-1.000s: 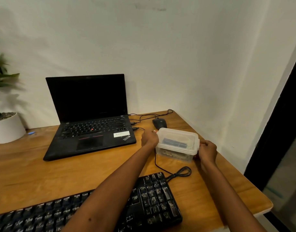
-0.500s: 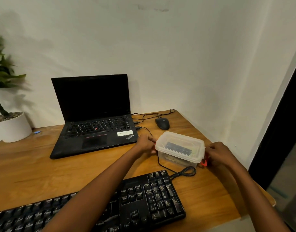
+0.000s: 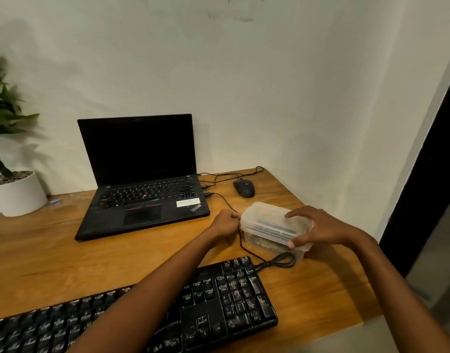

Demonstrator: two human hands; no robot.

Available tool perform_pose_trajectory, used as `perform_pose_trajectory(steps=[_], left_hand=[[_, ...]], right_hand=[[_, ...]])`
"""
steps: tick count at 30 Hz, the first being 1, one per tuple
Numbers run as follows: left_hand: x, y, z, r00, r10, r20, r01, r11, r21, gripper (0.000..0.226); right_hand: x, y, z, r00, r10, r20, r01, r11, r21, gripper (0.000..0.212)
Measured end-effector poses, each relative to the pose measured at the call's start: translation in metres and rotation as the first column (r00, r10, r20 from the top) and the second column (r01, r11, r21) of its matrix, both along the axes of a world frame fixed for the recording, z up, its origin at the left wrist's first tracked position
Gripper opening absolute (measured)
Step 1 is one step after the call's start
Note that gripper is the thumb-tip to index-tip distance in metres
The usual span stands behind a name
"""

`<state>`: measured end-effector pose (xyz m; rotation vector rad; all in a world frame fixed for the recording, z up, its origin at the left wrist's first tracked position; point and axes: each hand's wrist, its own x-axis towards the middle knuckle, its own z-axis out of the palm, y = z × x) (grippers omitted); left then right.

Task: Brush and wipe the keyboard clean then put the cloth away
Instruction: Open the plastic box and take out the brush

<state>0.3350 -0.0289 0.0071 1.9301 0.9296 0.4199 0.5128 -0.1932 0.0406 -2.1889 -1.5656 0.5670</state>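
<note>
A black external keyboard [image 3: 218, 301] lies along the desk's front edge, my left forearm crossing over it. Behind its right end stands a translucent plastic box [image 3: 267, 225] with its lid on; something dark and flat shows through the lid. My left hand [image 3: 225, 224] is curled against the box's left end, at the lid's edge. My right hand [image 3: 318, 229] grips the lid's right end, fingers spread over the top and thumb at the near rim. No cloth or brush is plainly visible.
An open black laptop [image 3: 142, 194] sits at the back, a black mouse [image 3: 243, 187] to its right. The keyboard's cable [image 3: 274, 261] loops just in front of the box. A white plant pot [image 3: 17, 193] stands at the far left. The wooden desk [image 3: 53, 256] ends close on the right.
My right hand has moved from the box's right side up onto the lid and now grips it. The view has shifted slightly; my left hand stays at the left end.
</note>
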Motion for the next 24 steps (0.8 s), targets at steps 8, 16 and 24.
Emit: perform_pose_trajectory(steps=[8, 16, 24], left_hand=[[0.003, -0.014, 0.007, 0.997, 0.043, 0.057, -0.043, 0.999, 0.004, 0.025], [0.002, -0.021, 0.009, 0.999, 0.025, 0.042, -0.028, 0.997, 0.078, 0.034], [-0.006, -0.02, 0.008, 0.999, 0.019, 0.027, -0.021, 0.995, 0.095, 0.028]], right_hand=[[0.038, -0.021, 0.012, 0.854, -0.199, -0.48, 0.391, 0.854, 0.342, 0.041], [0.067, -0.021, -0.037, 0.694, -0.399, -0.6, 0.665, 0.675, 0.32, 0.03], [0.071, -0.008, -0.059, 0.779, -0.462, -0.424, 0.567, 0.809, 0.159, 0.031]])
